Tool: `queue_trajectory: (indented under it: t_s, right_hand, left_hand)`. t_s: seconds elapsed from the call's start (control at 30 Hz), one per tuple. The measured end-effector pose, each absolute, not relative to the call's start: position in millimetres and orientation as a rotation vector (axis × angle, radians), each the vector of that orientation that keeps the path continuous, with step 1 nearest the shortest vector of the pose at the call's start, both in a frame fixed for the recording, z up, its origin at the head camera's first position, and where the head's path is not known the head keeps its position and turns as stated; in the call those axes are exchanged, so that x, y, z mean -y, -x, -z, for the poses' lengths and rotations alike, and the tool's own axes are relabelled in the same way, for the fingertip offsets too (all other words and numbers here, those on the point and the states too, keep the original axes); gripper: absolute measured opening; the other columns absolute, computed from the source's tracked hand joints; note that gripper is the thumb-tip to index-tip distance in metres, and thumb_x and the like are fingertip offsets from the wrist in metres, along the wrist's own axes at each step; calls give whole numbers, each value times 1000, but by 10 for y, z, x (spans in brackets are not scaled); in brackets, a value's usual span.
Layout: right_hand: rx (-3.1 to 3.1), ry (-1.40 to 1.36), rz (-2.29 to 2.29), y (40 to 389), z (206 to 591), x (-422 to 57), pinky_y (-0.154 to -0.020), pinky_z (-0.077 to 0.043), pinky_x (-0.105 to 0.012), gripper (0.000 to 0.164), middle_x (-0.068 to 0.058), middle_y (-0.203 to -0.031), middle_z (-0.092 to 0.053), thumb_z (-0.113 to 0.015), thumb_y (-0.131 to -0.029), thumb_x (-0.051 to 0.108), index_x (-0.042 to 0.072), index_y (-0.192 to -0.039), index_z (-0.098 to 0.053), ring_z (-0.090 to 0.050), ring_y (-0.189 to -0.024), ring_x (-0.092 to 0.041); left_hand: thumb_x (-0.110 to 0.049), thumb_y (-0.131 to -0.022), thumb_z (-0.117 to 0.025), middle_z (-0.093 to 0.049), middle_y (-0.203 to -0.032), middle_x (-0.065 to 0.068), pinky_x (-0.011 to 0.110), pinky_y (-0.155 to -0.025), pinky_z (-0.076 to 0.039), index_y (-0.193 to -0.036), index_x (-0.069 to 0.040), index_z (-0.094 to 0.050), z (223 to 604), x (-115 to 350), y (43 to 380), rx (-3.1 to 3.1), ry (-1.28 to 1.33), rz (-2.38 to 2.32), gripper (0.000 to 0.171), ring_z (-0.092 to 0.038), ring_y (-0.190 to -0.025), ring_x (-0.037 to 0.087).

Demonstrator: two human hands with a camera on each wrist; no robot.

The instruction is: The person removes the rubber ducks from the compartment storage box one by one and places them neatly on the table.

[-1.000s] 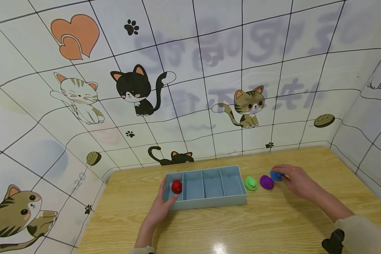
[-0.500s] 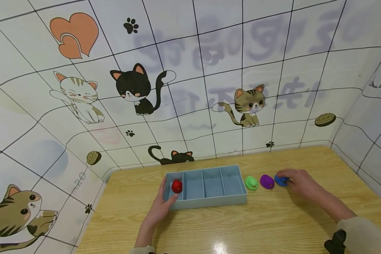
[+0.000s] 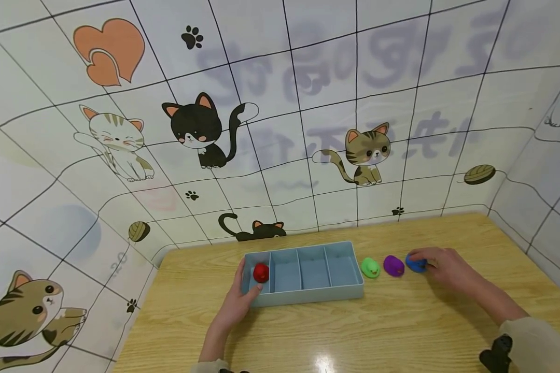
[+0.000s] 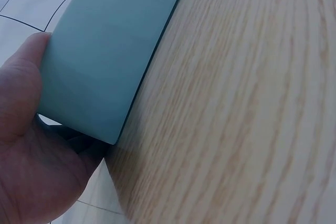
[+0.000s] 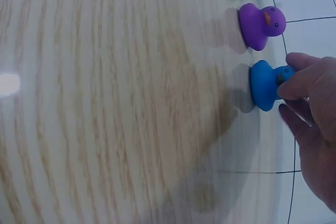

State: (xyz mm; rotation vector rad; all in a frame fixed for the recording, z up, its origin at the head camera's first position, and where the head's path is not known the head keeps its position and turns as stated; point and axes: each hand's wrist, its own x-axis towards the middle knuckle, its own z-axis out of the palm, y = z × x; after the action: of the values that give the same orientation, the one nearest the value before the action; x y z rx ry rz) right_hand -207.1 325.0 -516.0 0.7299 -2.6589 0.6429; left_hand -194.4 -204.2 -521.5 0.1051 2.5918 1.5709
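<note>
My left hand (image 3: pixel 235 305) grips the left end of a pale blue four-section box (image 3: pixel 308 297), thumb over the front wall and fingers round the far side. In the left wrist view the same hand holds the corner of the box wall (image 4: pixel 100 56). A red rounded toy (image 3: pixel 261 272) lies in the leftmost compartment. At the right, my right hand (image 3: pixel 450 269) pinches a blue rubber duck (image 5: pixel 262 85) by its head, its base at the tabletop. Beside it, in a row toward the box, sit a purple rubber duck (image 3: pixel 394 266) and a green rubber duck (image 3: pixel 371 268).
The light wooden table (image 3: pixel 280 336) meets a wall (image 3: pixel 280 181) covered in cat drawings and a black grid close behind the box. A side wall (image 3: pixel 550 207) rises past the table's right edge.
My right hand has shifted to the right with the blue duck, widening the gap to the purple duck. The left hand stays on the box.
</note>
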Motion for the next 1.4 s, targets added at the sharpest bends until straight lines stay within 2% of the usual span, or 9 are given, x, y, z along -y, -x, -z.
queue_trajectory:
  t_s: [0.17, 0.33, 0.47, 0.63, 0.77, 0.9, 1.13, 1.3, 1.4]
  right_hand:
    - [2623, -758, -652, 2059, 5071, -3235, -79, -56, -56, 43, -19, -111, -73, -78, -66, -21, 5, -100, -75, -67, -100, -44]
    - [2624, -768, -691, 2059, 4874, -3156, -76, -57, -57, 42, -26, -117, -68, -74, -72, -21, -3, -110, -72, -65, -102, -48]
    - [2659, -749, -731, 2068, 4671, -3016, -76, -58, -54, 41, -26, -123, -65, -73, -79, -17, -3, -118, -69, -65, -105, -48]
    - [2653, -804, -814, 2089, 4497, -2764, -77, -59, -50, 41, -25, -123, -64, -71, -81, -17, -4, -121, -68, -63, -108, -46]
    - [2634, -873, -849, 2095, 4462, -2568, -76, -61, -45, 41, -24, -122, -65, -70, -82, -17, -5, -121, -68, -65, -106, -43]
    - [2636, -922, -877, 2099, 4428, -2380, -76, -60, -46, 40, -22, -123, -65, -68, -84, -16, -4, -122, -67, -65, -106, -41]
    - [2643, -1007, -888, 2161, 4430, -2057, -80, -59, -44, 39, -23, -127, -64, -69, -89, -11, -4, -126, -65, -64, -108, -40]
    - [2576, -1096, -958, 2248, 4463, -1786, -82, -58, -40, 38, -25, -127, -63, -68, -89, -13, -7, -126, -64, -65, -105, -41]
    - [2556, -1144, -1000, 2299, 4471, -1596, -84, -58, -41, 38, -24, -127, -62, -67, -89, -14, -7, -126, -63, -65, -106, -40]
  left_hand:
    - [-32, -100, -67, -14, -167, 25, 70, -116, -16, -166, -19, -11, 5228, 2047, 1944, -2597, -107, -1574, 87, -13, -151, 50]
    - [-34, -100, -67, -13, -168, 25, 70, -116, -17, -166, -20, -11, 5253, 2069, 1940, -2595, -96, -1574, 88, -13, -152, 50]
    - [-34, -100, -67, -12, -168, 25, 70, -116, -16, -166, -20, -11, 5264, 2078, 1942, -2591, -100, -1577, 88, -12, -152, 50]
    - [-31, -100, -68, -13, -167, 26, 70, -116, -16, -166, -19, -11, 5254, 2074, 1942, -2590, -115, -1589, 88, -12, -151, 51]
    - [-28, -99, -68, -14, -167, 25, 70, -116, -17, -166, -19, -12, 5243, 2061, 1941, -2578, -115, -1611, 88, -13, -151, 50]
    - [-25, -99, -69, -15, -166, 27, 71, -115, -19, -166, -17, -11, 5236, 2053, 1954, -2577, -123, -1620, 89, -16, -150, 52]
    - [-29, -99, -69, -17, -166, 26, 69, -116, -19, -166, -18, -12, 5248, 2063, 1955, -2599, -121, -1588, 89, -17, -150, 51]
    - [-33, -98, -68, -18, -166, 26, 68, -116, -19, -166, -19, -12, 5252, 2074, 1965, -2602, -112, -1583, 89, -18, -150, 50]
    - [-35, -98, -68, -19, -166, 25, 68, -117, -20, -166, -20, -12, 5246, 2083, 1973, -2601, -104, -1587, 89, -19, -150, 49]
